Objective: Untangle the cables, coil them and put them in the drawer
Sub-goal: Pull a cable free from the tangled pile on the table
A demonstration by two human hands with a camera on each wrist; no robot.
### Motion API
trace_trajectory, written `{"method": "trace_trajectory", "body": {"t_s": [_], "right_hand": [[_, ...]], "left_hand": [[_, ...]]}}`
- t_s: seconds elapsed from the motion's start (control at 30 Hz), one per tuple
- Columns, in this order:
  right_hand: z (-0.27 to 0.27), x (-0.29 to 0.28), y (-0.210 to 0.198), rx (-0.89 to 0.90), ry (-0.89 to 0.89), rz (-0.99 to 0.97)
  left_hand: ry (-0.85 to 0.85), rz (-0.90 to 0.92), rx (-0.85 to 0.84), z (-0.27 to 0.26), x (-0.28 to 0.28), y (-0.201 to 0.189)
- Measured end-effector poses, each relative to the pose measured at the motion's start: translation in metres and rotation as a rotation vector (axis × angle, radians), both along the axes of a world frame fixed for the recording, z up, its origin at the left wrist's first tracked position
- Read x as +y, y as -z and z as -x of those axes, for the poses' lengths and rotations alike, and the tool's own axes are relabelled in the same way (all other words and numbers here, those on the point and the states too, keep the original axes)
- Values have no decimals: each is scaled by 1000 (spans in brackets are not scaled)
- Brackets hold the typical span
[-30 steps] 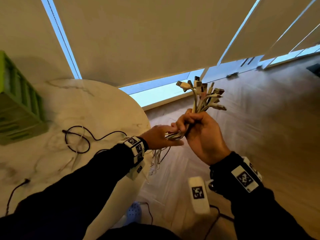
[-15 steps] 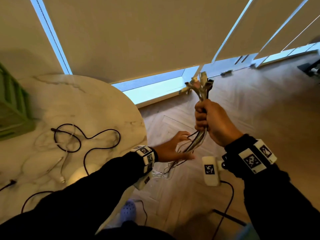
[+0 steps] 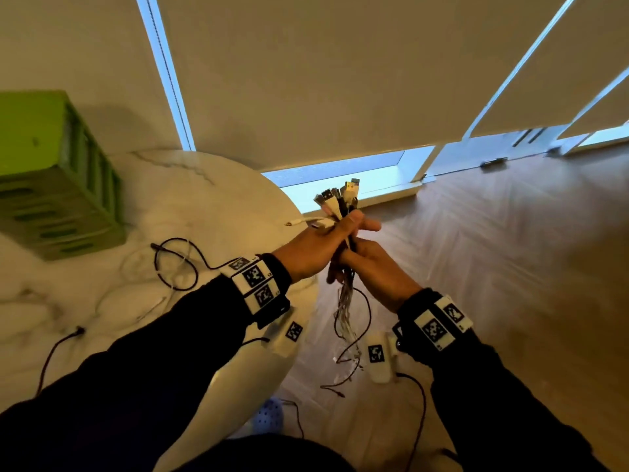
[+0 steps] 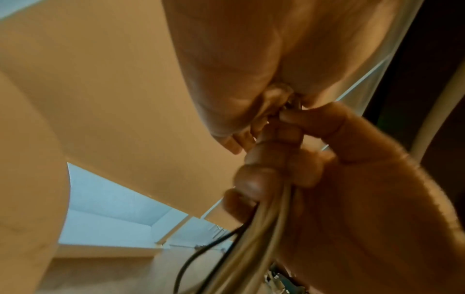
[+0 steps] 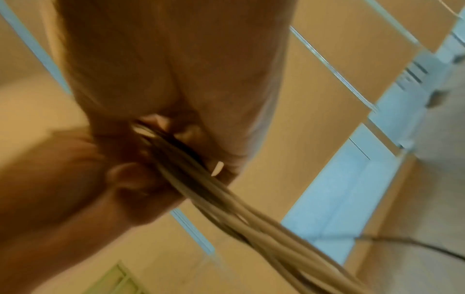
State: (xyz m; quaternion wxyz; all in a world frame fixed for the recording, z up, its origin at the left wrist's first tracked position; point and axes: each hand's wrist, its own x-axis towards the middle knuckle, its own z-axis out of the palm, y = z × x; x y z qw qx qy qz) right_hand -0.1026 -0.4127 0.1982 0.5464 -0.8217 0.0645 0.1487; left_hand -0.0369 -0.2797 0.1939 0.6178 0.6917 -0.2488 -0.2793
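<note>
A bundle of white and black cables (image 3: pixel 344 303) hangs off the table's right edge over the floor, its USB plugs (image 3: pixel 338 198) fanned out on top. My left hand (image 3: pixel 320 241) grips the bundle just under the plugs, thumb across it and forefinger sticking out. My right hand (image 3: pixel 374 272) grips the same bundle directly below, fingers curled round it. The left wrist view shows the cables (image 4: pixel 251 248) running out under the right hand's curled fingers (image 4: pixel 271 169). The right wrist view, blurred, shows the cables (image 5: pixel 239 208) trailing from my fist. The green drawer unit (image 3: pixel 58 185) stands at the table's far left.
On the round marble table (image 3: pixel 221 199) lie a looped black cable (image 3: pixel 177 264), a white cable (image 3: pixel 303 220) near the right edge, a thin white one (image 3: pixel 149 305) and another black lead (image 3: pixel 58 345). Wooden floor to the right; blinds and window behind.
My left hand rose from the hanging cables below the right hand and took hold of the bundle near the plugs. The right hand came down and nearer the table.
</note>
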Motion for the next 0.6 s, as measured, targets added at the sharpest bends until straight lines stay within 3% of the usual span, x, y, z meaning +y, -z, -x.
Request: {"method": "trace_trajectory", "body": {"t_s": [0.07, 0.13, 0.27, 0.3, 0.37, 0.5, 0.6], "right_hand": [[-5, 9, 23, 77, -106, -32], [-14, 23, 47, 204, -278, -16], [-37, 49, 87, 395, -693, 234], [-45, 51, 95, 411, -705, 301], [-63, 51, 103, 326, -558, 422], [-89, 62, 103, -81, -223, 734], [-88, 90, 108, -146, -257, 617]], "left_hand": [[-28, -23, -13, -3, 13, -3], [-12, 33, 78, -8, 30, -7], [-8, 4, 203, -20, 74, -13], [-40, 10, 222, -24, 88, -11], [-119, 85, 284, -33, 114, -7], [-430, 345, 402, -41, 160, -9], [-528, 451, 356, -41, 187, -12]]}}
